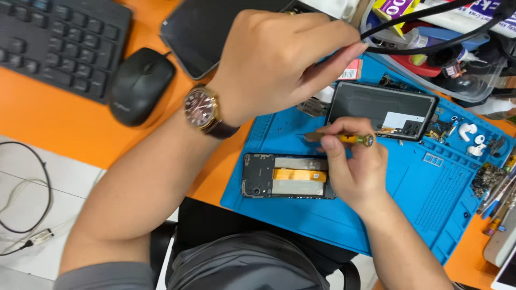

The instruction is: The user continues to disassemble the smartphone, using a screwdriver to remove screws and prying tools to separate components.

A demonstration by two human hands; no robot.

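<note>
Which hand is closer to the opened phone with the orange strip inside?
The right hand, holding a small screwdriver, sits at the opened phone's right end. The left hand is raised well above it, pinching a black cable.

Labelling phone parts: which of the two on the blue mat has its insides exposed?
The near one, by the right hand: orange flex cable showing. The far one is a closed grey panel.

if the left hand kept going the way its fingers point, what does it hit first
Probably the clear plastic tub of bottles at the mat's far right. The left hand pinches a black cable, fingers aimed right toward it. Depth is unclear, so it might pass above the rim.
</note>
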